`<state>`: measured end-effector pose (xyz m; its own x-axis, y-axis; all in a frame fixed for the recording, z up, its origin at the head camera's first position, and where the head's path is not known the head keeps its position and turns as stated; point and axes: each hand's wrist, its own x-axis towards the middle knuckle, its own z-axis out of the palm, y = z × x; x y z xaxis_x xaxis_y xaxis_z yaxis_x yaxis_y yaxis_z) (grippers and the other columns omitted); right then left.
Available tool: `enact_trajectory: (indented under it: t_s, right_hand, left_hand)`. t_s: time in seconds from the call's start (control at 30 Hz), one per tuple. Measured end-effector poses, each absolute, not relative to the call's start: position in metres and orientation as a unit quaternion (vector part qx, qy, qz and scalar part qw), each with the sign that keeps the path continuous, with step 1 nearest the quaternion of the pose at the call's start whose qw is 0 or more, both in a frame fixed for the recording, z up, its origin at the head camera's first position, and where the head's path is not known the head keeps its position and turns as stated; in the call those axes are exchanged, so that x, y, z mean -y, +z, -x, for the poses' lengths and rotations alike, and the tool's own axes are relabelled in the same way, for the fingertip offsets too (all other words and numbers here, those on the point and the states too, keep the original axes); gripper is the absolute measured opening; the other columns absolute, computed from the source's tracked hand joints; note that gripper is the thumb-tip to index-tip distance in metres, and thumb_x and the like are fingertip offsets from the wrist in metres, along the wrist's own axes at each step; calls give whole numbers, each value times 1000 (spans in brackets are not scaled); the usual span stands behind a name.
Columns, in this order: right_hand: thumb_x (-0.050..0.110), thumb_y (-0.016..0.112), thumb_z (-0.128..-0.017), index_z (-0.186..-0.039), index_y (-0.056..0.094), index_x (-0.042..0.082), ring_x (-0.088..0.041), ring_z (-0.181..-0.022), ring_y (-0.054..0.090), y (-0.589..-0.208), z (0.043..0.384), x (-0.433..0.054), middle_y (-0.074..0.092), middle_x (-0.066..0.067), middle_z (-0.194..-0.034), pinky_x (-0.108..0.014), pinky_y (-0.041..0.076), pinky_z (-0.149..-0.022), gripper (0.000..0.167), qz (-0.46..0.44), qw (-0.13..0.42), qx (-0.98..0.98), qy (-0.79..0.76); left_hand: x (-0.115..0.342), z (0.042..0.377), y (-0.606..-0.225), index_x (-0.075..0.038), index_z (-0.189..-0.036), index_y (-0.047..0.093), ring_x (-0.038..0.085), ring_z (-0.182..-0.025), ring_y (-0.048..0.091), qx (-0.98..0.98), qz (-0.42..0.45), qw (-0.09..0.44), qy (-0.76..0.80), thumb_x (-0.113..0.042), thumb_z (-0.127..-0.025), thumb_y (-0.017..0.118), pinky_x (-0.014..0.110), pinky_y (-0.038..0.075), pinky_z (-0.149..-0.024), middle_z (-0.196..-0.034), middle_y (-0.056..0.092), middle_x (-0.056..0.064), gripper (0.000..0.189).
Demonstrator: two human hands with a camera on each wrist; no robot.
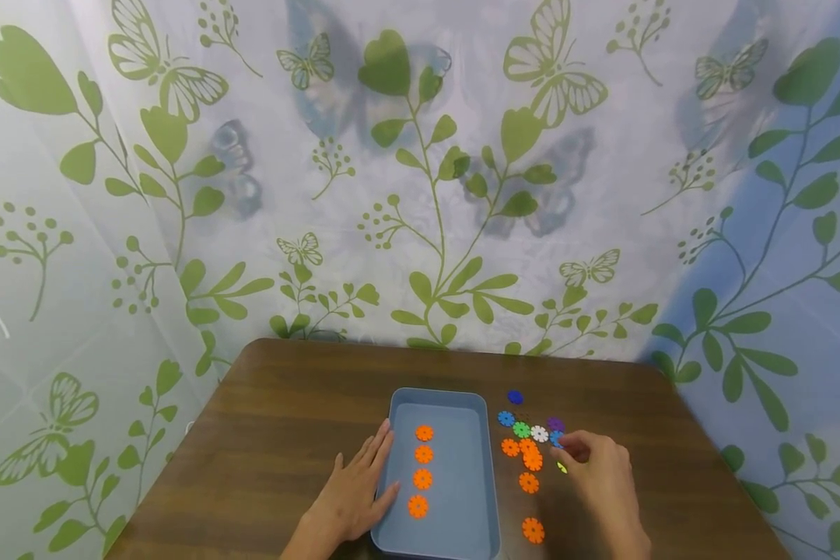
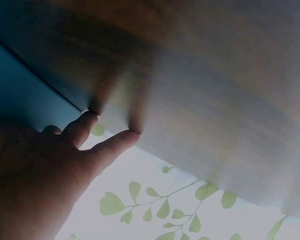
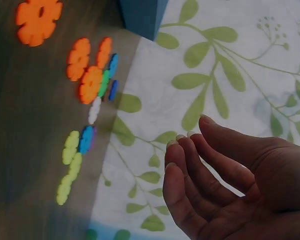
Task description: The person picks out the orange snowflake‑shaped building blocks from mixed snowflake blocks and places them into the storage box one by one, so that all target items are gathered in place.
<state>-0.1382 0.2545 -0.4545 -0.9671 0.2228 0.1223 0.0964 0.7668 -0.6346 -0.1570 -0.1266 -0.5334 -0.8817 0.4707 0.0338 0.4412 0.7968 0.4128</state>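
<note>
My left hand (image 1: 352, 484) rests along the left side of a grey-blue tray (image 1: 491, 498), its fingers straight and the thumb over the rim. Inside the tray, several orange notched plastic discs (image 1: 423, 478) lie in a column. To the right of the tray my right hand (image 1: 600, 474) hovers over scattered discs, with thumb and fingertips near a blue disc (image 1: 556, 439) and a yellow-green disc (image 1: 562, 467). The right wrist view shows that hand's fingers (image 3: 176, 195) loosely bent, with a gap to the thumb and nothing between them.
Loose discs lie on the brown wooden table (image 1: 301, 404) right of the tray: several orange ones (image 1: 529, 483), a green (image 1: 521, 429), a white (image 1: 539, 434), a purple (image 1: 555, 424) and a dark blue (image 1: 515, 397). A leaf-patterned curtain (image 1: 420, 194) hangs behind the table.
</note>
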Motion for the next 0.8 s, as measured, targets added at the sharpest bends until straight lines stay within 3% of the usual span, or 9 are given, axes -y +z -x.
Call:
enact_trajectory:
  t_s: [0.17,0.47,0.8]
  right_hand:
    - [10,87,-91,-98,81,-2,-25,-78,71,-470,147,-262,79,-11,-87,-52,61,-75,15,102,74,938,322]
    - [11,86,-92,-97,81,-2,-25,-78,69,-495,165,-269,78,-12,-89,-48,59,-71,15,110,46,939,324]
    - [18,86,-92,-92,80,2,-28,-81,70,-512,187,-267,78,-13,-89,-54,57,-74,17,96,27,947,306]
  left_hand:
    - [127,156,-533,-4,-170,26,44,-156,39,-946,-242,37,213,-44,-110,57,88,32,-106,-181,17,12,79]
    - [127,156,-532,-4,-171,26,43,-156,40,-947,-240,36,209,-44,-109,57,87,32,-106,-181,16,11,80]
    - [126,158,-532,-5,-171,25,42,-156,39,-948,-236,39,208,-46,-109,58,87,32,-107,-181,16,10,81]
